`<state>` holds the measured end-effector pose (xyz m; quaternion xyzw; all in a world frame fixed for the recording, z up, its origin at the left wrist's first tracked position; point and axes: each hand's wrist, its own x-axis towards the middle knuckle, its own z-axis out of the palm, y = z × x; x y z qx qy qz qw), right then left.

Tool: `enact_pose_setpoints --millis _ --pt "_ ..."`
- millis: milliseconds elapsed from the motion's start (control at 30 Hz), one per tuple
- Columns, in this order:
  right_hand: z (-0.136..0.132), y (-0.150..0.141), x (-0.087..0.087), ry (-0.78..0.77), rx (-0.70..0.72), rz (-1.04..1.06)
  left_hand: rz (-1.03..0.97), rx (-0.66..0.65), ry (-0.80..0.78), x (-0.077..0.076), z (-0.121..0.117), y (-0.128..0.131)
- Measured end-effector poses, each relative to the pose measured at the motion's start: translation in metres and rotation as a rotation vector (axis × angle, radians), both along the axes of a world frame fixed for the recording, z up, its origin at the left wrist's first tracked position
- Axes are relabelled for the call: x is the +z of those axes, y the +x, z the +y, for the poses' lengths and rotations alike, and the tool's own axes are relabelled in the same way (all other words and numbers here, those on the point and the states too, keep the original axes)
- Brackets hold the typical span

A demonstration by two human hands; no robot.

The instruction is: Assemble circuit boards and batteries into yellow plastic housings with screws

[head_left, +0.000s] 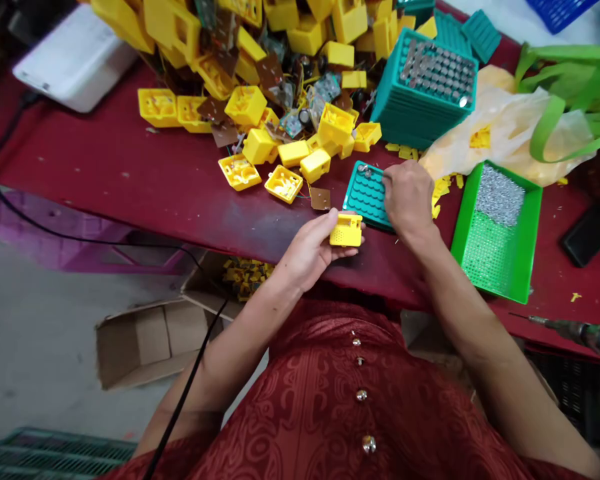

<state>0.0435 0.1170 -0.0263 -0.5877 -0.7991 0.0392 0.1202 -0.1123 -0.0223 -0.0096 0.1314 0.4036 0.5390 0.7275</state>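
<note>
My left hand (pixel 313 248) is closed around a small yellow plastic casing (pixel 346 231), held just above the table's front edge with a slotted, perforated face up. Over the right side of a flat teal tray (pixel 367 193) with rows of round pockets is my right hand (pixel 411 200). Its fingers are curled together at the tray; their tips are hidden, so what they pinch cannot be made out. A few small silvery round pieces (pixel 365 171) sit at the tray's upper left. A brown circuit board (pixel 321 199) lies just left of the tray.
Yellow casings (pixel 293 153) and wired boards are heaped at the back. A stack of teal trays (pixel 415 93) bears silvery round parts. To the right stand a green bin (pixel 500 257) of small screws, a black phone-like object (pixel 587 235) and an electric screwdriver (pixel 580 330). A black cable (pixel 105 239) crosses the left.
</note>
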Motion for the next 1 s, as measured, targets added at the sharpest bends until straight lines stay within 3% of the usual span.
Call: enact_pose_setpoints --millis 167,300,400,533,733,867,1000 --pt "0.001 0.007 0.012 -0.015 -0.112 0.099 0.016 -0.046 0.007 0.000 -0.005 -0.001" --pt "-0.037 0.009 0.043 -0.035 0.032 0.399 0.129 -0.008 0.069 -0.007 -0.005 0.002" --pt "-0.073 0.008 0.056 -0.199 0.119 0.663 0.260 0.037 0.157 -0.015 -0.002 0.004" --pt "-0.094 0.000 0.051 -0.326 0.133 0.646 0.451 0.035 0.203 -0.016 -0.003 0.008" --pt "-0.092 -0.007 0.045 -0.267 0.072 0.457 0.589 0.063 0.149 -0.006 -0.008 0.013" --pt "-0.088 0.002 0.045 -0.352 0.038 0.687 0.467 0.003 0.091 -0.002 -0.005 0.012" --pt "-0.083 0.015 0.042 -0.581 -0.003 1.001 0.388 -0.018 0.056 -0.002 -0.002 0.012"
